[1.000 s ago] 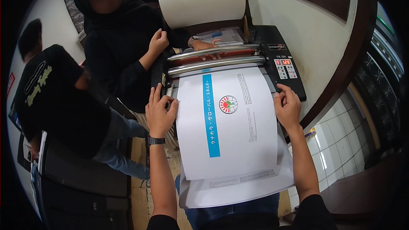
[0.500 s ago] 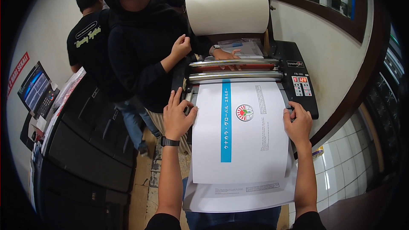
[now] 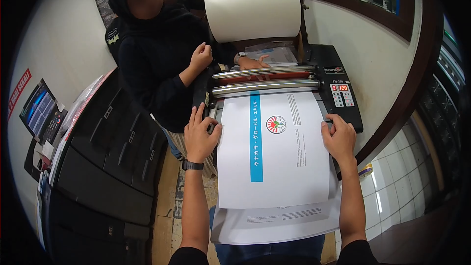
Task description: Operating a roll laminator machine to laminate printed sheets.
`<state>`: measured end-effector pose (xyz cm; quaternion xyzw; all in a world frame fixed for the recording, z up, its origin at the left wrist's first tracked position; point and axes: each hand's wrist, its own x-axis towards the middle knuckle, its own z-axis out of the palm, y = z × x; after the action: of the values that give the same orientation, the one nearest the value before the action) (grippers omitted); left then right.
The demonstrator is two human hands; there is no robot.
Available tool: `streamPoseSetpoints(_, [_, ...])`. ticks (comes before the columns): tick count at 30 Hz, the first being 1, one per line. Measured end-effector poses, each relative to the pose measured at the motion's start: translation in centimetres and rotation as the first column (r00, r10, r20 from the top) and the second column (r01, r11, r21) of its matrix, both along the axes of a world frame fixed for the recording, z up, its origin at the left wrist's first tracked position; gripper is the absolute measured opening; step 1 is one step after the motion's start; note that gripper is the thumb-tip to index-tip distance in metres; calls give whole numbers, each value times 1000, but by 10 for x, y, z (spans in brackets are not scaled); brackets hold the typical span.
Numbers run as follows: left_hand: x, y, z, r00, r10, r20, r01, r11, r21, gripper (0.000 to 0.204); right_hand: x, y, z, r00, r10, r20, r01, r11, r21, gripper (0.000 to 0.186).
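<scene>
A white printed sheet (image 3: 274,172) with a blue strip and a round logo lies flat, its far edge at the chrome rollers (image 3: 265,87) of a black laminating machine (image 3: 335,66). My left hand (image 3: 200,135) rests at the sheet's left edge, fingers stretched forward along the machine's side and thumb touching the paper. At the right edge, my right hand (image 3: 341,135) has its fingers curled, with thumb and forefinger on the paper's margin. Beneath the sheet lie more printed sheets (image 3: 265,228), overhanging toward me.
A large white roll (image 3: 252,10) sits above the rollers. Beyond them, a co-worker's hand (image 3: 254,64) reaches in behind the machine; that person stands at the left. Dark drawers (image 3: 117,132) and a screen (image 3: 41,105) line the left wall. A wooden-edged partition (image 3: 387,132) stands right.
The printed sheet has slid slightly toward the rollers, uncovering more of the sheet below. My hands keep their places at its edges. The whole view has shifted a little.
</scene>
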<state>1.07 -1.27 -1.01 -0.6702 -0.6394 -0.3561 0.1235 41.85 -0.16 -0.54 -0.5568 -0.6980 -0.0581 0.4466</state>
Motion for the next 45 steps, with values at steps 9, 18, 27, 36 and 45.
streamPoseSetpoints(9, [1,-2,3,1000,13,-5,-13,1000,-23,14,0,1,-1,999,7,-32,-7,1000,-22,16])
streamPoseSetpoints(18, [-1,-2,2,1000,26,3,-26,999,-30,15,-1,3,-1,1000,1,-25,-2,1000,-23,14])
streamPoseSetpoints(27, [0,-3,0,1000,2,15,-2,1000,12,15,-5,-14,-8,974,-32,-223,-8,984,-176,58])
streamPoseSetpoints(36, [1,-4,-1,1000,-19,18,18,999,52,14,59,-62,-97,849,167,-500,-235,969,-75,54])
streamPoseSetpoints(45, [-2,-2,-3,999,-40,34,37,995,97,12,90,-104,-132,989,-142,30,127,754,-645,74])
